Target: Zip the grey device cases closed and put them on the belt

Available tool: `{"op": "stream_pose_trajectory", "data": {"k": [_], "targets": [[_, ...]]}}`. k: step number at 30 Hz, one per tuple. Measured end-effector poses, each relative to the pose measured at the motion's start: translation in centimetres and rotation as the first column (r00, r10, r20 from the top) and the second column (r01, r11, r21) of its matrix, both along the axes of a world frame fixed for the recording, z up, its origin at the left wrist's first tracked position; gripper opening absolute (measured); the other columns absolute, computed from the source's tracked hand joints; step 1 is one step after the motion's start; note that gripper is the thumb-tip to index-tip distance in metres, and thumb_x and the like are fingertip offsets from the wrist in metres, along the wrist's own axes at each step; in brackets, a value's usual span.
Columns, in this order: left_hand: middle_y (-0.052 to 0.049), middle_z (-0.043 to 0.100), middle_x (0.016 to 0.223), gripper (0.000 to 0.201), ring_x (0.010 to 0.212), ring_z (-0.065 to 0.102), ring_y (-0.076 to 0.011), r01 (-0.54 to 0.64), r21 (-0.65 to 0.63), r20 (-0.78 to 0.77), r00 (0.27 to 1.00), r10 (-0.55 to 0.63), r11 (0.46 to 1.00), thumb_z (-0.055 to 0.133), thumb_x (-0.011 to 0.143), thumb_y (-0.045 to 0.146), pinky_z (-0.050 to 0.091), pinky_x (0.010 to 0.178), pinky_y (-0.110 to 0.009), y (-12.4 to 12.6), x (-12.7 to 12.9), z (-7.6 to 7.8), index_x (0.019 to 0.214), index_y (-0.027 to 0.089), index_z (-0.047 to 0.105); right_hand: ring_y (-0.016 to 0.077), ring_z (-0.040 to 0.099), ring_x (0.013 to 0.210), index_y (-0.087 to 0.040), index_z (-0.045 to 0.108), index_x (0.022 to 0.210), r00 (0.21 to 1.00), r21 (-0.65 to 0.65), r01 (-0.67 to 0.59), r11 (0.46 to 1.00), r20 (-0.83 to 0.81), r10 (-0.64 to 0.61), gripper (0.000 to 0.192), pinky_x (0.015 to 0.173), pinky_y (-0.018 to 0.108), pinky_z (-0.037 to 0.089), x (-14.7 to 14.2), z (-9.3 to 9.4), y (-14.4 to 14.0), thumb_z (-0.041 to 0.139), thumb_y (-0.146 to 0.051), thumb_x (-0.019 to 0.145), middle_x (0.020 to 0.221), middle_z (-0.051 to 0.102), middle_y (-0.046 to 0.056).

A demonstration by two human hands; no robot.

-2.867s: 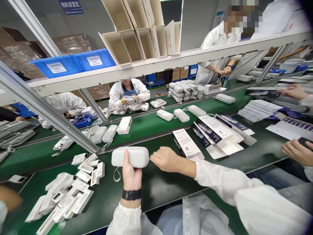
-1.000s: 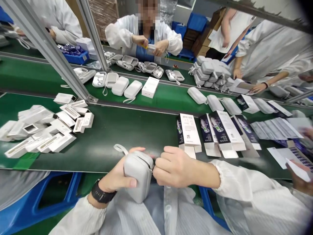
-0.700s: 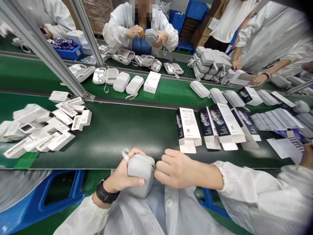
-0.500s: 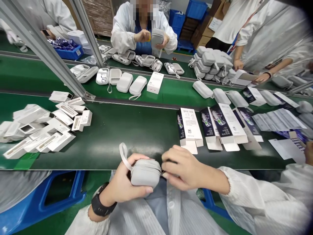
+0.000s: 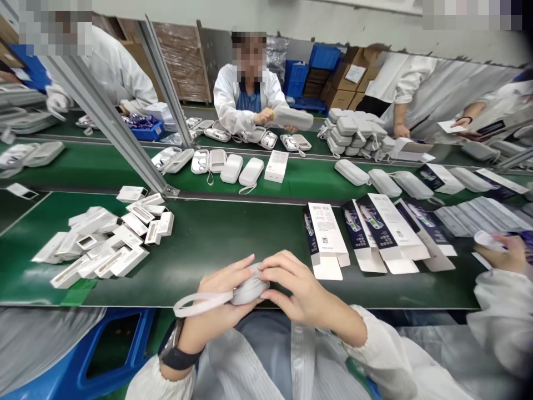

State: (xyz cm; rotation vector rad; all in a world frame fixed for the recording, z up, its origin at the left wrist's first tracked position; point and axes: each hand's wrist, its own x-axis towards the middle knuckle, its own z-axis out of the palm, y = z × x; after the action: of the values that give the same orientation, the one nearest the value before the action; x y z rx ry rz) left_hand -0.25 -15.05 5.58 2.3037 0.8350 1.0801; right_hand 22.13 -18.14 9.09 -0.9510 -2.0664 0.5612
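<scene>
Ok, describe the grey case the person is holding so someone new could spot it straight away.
Start at the near edge of the dark green belt. There the left hand and right hand close round a small grey case. Unlike the cases lying flat on the far belt, it is off the belt, its wrist strap looping leftward.

Matt grey fabric-covered case (image 5: pixel 250 290) with smooth strap (image 5: pixel 200 304); matt green belt (image 5: pixel 233 239); glossy printed cardboard cartons (image 5: pixel 375 225).

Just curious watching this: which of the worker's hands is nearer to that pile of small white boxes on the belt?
Left. The left hand holds the grey case on the side toward the small white boxes; the right hand grips the case's far side.
</scene>
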Motion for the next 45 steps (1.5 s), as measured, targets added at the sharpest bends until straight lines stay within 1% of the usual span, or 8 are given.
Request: {"op": "stream_pose_trajectory", "data": {"k": [4, 8, 15, 20, 26, 31, 36, 45], "targets": [[-0.01, 0.062, 0.138, 0.049, 0.115, 0.068, -0.0243, 0.081, -0.005, 0.17, 0.982, -0.079, 0.997, 0.083, 0.077, 0.017, 0.061, 0.086, -0.035, 1.2, 0.5, 0.0, 0.12, 0.028, 0.063, 0.0204, 0.059, 0.103, -0.025, 0.062, 0.117, 0.988, 0.064, 0.052, 0.997, -0.152, -0.042, 0.025, 0.089, 0.039, 0.052, -0.1, -1.5, 1.3, 0.067, -0.02, 0.092, 0.117, 0.063, 0.008], [-0.011, 0.064, 0.134, 0.062, 0.116, 0.066, -0.0272, 0.117, -0.169, 0.321, 0.945, -0.057, 0.979, 0.087, 0.073, 0.018, 0.059, 0.091, -0.043, 1.6, 1.1, 0.0, 0.125, 0.029, 0.056, 0.019, 0.062, 0.093, -0.022, 0.051, 0.137, 0.946, -0.121, 0.154, 0.981, -0.27, -0.182, 0.059, 0.08, 0.035, 0.056, -0.1, -2.0, 1.1, 0.075, -0.037, 0.086, 0.111, 0.063, 0.008], [-0.006, 0.062, 0.137, 0.061, 0.123, 0.061, -0.027, 0.213, -0.246, 0.312, 0.941, -0.131, 0.946, 0.083, 0.075, 0.013, 0.054, 0.098, -0.047, 1.0, 1.3, -1.5, 0.125, 0.035, 0.058, 0.0173, 0.062, 0.083, -0.019, 0.057, 0.121, 0.973, -0.367, 0.233, 0.901, 0.086, -0.216, 0.032, 0.075, 0.032, 0.05, 0.8, -0.5, -1.6, 0.062, -0.038, 0.096, 0.102, 0.066, 0.005], [-0.005, 0.061, 0.132, 0.042, 0.119, 0.062, -0.026, 0.263, -0.382, 0.323, 0.936, -0.139, 0.886, 0.078, 0.08, 0.016, 0.054, 0.096, -0.045, 0.5, 1.1, -2.5, 0.113, 0.032, 0.058, 0.0151, 0.06, 0.076, -0.019, 0.053, 0.102, 0.988, -0.525, 0.153, 0.837, 0.11, -0.112, 0.021, 0.067, 0.027, 0.043, 1.2, -1.3, -1.8, 0.055, -0.04, 0.1, 0.089, 0.066, 0.001], [-0.009, 0.063, 0.122, 0.085, 0.111, 0.061, -0.0273, 0.246, -0.633, 0.319, 0.947, -0.042, 0.734, 0.086, 0.069, 0.042, 0.05, 0.098, -0.043, 0.4, 0.3, -2.6, 0.142, 0.028, 0.044, 0.0134, 0.056, 0.074, -0.019, 0.05, 0.096, 0.999, -0.502, 0.009, 0.865, -0.031, -0.029, 0.016, 0.067, 0.025, 0.04, 0.9, -3.1, -1.7, 0.046, -0.033, 0.102, 0.085, 0.063, 0.001], [-0.008, 0.068, 0.112, 0.073, 0.098, 0.066, -0.0262, 0.326, -0.728, 0.353, 0.932, -0.078, 0.603, 0.093, 0.058, 0.04, 0.054, 0.085, -0.037, 0.4, 0.6, -2.7, 0.12, 0.023, 0.059, 0.0101, 0.053, 0.064, -0.018, 0.051, 0.076, 0.971, -0.559, -0.129, 0.819, -0.239, -0.011, 0.032, 0.062, 0.023, 0.038, 0.7, -4.4, -0.7, 0.045, -0.034, 0.103, 0.069, 0.058, -0.002], [-0.009, 0.07, 0.1, 0.065, 0.085, 0.067, -0.0244, 0.275, -0.754, 0.318, 0.947, -0.034, 0.597, 0.092, 0.058, 0.04, 0.054, 0.074, -0.034, 0.4, 1.5, -2.6, 0.109, 0.017, 0.059, 0.0085, 0.036, 0.056, -0.018, 0.046, 0.066, 0.975, -0.549, -0.094, 0.831, -0.218, -0.034, 0.037, 0.055, 0.023, 0.029, 0.9, -4.9, -0.1, 0.052, -0.034, 0.099, 0.059, 0.041, -0.006], [-0.012, 0.07, 0.109, 0.063, 0.094, 0.067, -0.026, 0.353, -0.782, 0.356, 0.929, -0.098, 0.513, 0.087, 0.066, 0.038, 0.053, 0.08, -0.035, 1.7, 0.9, -2.9, 0.117, 0.016, 0.059, 0.0108, 0.047, 0.064, -0.018, 0.053, 0.09, 0.998, -0.27, 0.07, 0.96, 0.014, -0.069, 0.017, 0.065, 0.025, 0.036, 0.8, -4.7, -2.0, 0.055, -0.032, 0.099, 0.075, 0.056, -0.003]]}}
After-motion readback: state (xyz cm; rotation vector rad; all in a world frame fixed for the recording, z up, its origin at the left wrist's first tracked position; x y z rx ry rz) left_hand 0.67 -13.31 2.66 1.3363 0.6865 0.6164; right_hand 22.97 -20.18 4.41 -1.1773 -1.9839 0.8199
